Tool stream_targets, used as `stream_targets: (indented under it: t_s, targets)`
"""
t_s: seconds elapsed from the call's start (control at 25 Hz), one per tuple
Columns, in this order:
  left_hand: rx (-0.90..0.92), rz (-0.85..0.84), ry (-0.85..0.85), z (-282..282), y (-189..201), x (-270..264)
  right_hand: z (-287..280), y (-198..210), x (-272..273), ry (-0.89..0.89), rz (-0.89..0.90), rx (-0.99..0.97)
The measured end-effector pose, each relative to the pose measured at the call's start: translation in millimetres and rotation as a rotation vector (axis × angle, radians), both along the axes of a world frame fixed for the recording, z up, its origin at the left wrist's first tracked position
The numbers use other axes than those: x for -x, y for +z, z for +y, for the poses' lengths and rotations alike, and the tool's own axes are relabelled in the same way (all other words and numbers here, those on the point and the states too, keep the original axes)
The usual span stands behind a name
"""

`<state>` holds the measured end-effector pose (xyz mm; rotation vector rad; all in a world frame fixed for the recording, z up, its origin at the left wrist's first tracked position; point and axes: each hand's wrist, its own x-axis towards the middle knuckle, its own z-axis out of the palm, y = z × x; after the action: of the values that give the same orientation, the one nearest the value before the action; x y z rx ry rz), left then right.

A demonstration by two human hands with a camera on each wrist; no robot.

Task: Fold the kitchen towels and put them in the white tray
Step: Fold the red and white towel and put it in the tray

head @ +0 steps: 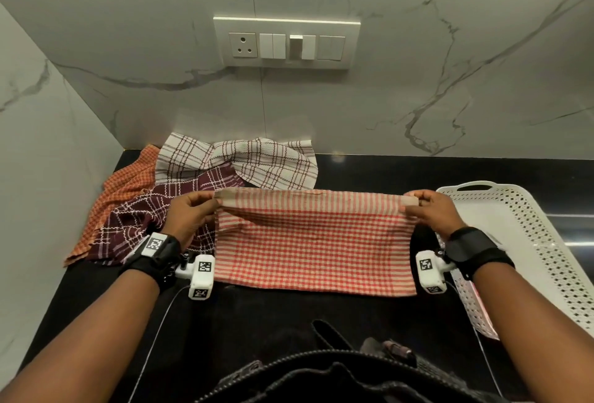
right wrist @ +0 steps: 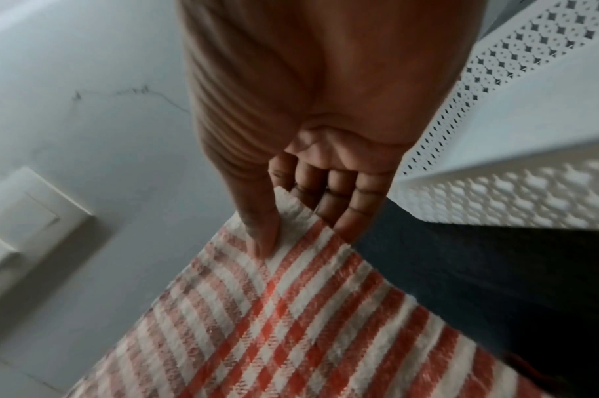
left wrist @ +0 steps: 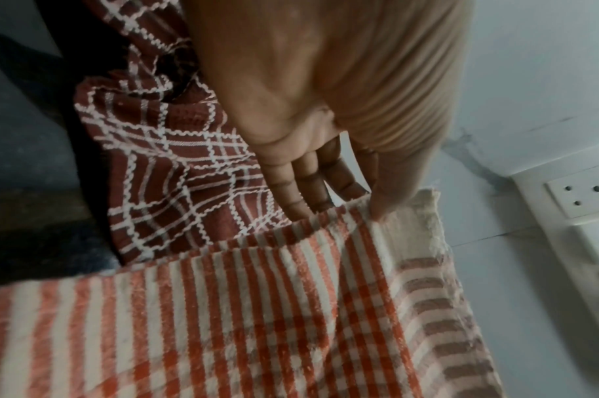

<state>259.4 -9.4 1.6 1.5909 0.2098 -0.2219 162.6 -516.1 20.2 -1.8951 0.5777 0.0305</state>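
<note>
A red-and-white checked towel lies spread across the black counter, its far edge lifted. My left hand pinches the towel's far left corner between thumb and fingers. My right hand pinches the far right corner the same way. The white perforated tray stands just right of my right hand, also seen in the right wrist view. A maroon checked towel lies under my left hand, close up in the left wrist view.
An orange checked towel and a white towel with brown lines lie crumpled at the back left by the marble wall. A switch panel is on the wall. A small piece of checked cloth hangs off the tray's near side.
</note>
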Motion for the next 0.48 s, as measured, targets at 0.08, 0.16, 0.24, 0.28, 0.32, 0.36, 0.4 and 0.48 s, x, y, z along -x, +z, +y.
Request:
stream_targets:
  t_s: [0.08, 0.16, 0.24, 0.28, 0.32, 0.36, 0.4, 0.48]
  targets:
    - [0.031, -0.061, 0.0, 5.1, 11.8, -1.2, -5.5, 19.8, -0.2, 0.005, -0.07, -0.033]
    - [0.031, -0.107, -0.006, 7.0, 26.2, -2.6, -7.2, 39.8, -0.6, 0.007, -0.148, -0.041]
    - [-0.008, -0.167, -0.015, 5.6, 43.4, -4.8, -8.1, 58.4, -1.7, 0.049, -0.218, 0.003]
    - [-0.04, -0.208, -0.021, 4.6, 52.7, -5.8, -8.2, 68.1, -1.0, 0.075, -0.256, 0.029]
    - [-0.077, -0.257, -0.03, 3.1, 61.6, -6.2, -7.1, 77.7, 1.3, 0.08, -0.285, 0.052]
    - [-0.108, -0.303, -0.041, 1.8, 69.2, -6.1, -5.7, 85.9, 4.5, 0.077, -0.315, 0.068]
    - [-0.115, -0.334, -0.047, 1.1, 75.6, -4.7, -4.4, 91.9, 7.5, 0.067, -0.345, 0.088]
    - [-0.099, -0.358, -0.056, -0.8, 82.1, 4.7, -2.1, 99.1, 20.0, 0.064, -0.412, 0.151]
